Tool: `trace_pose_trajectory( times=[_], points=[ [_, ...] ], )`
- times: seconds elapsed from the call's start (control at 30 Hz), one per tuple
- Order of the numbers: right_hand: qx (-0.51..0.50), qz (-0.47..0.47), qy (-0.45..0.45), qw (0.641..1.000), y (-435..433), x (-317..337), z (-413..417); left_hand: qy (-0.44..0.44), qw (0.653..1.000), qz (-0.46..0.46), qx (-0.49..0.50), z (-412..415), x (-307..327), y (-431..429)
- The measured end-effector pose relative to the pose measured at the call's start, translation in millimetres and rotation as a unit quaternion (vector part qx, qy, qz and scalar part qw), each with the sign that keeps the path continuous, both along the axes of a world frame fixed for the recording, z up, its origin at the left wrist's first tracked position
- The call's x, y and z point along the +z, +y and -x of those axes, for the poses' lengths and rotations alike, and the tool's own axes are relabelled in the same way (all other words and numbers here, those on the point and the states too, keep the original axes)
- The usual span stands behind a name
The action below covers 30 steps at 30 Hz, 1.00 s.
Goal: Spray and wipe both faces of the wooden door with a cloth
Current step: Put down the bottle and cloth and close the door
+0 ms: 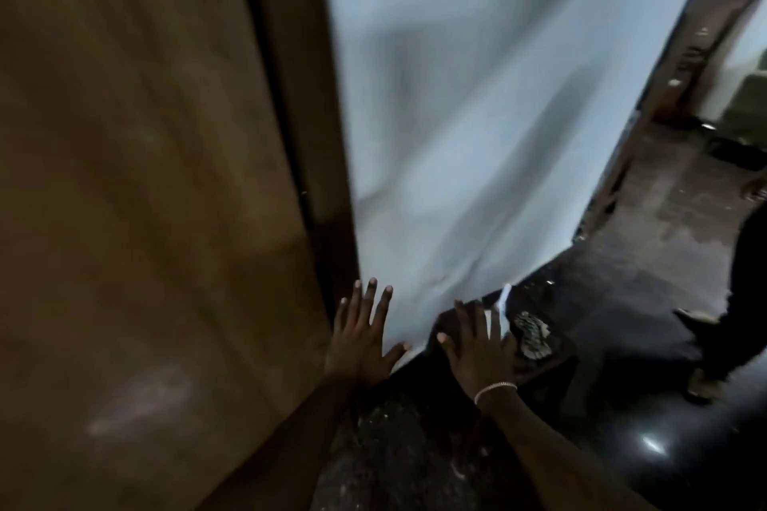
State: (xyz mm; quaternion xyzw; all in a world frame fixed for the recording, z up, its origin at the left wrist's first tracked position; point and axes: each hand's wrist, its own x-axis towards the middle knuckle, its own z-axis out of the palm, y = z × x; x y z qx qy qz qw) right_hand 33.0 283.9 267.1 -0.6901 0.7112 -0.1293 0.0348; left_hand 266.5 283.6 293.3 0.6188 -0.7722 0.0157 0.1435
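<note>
The brown wooden door [137, 187] fills the left half of the blurred view, its darker frame [307, 95] beside it. My left hand [361, 336] is stretched out with fingers spread, near the foot of the frame and the pale wall. My right hand [477, 348], a bracelet on its wrist, is also spread flat, held over a dark low stand [543, 369]. On that stand, just past the fingers, lie a patterned cloth [533, 334] and a white object that may be the spray bottle [503, 303]. Both hands hold nothing.
A pale blue-white wall [477, 116] runs from the door frame to a doorway at the right. The dark glossy floor [622, 427] stretches right. Another person's dark-clothed leg and foot [747, 324] stand at the right edge.
</note>
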Motion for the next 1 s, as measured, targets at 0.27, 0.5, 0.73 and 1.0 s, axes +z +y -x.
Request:
trace_pose_trajectory(
  times=[0.27, 0.5, 0.73, 1.0],
  points=[
    [0.135, 0.011, 0.000, 0.991, 55.2, 40.0, -132.8, -0.008, 0.994, 0.027, 0.110, -126.1, 42.0, 118.5],
    [0.272, 0.040, -0.005, 0.961, 128.3, 75.6, -275.9, -0.008, 0.973, 0.040, 0.226, -245.9, 68.3, 238.2],
    [0.401, 0.012, -0.033, 0.915, 225.2, 102.5, -420.1, 0.007, 0.939, 0.064, 0.339, -362.0, 81.6, 373.8],
    [0.540, -0.048, -0.032, 0.840, 287.2, 120.2, -572.5, 0.003, 0.896, 0.075, 0.437, -458.5, 88.7, 465.3]
  ],
)
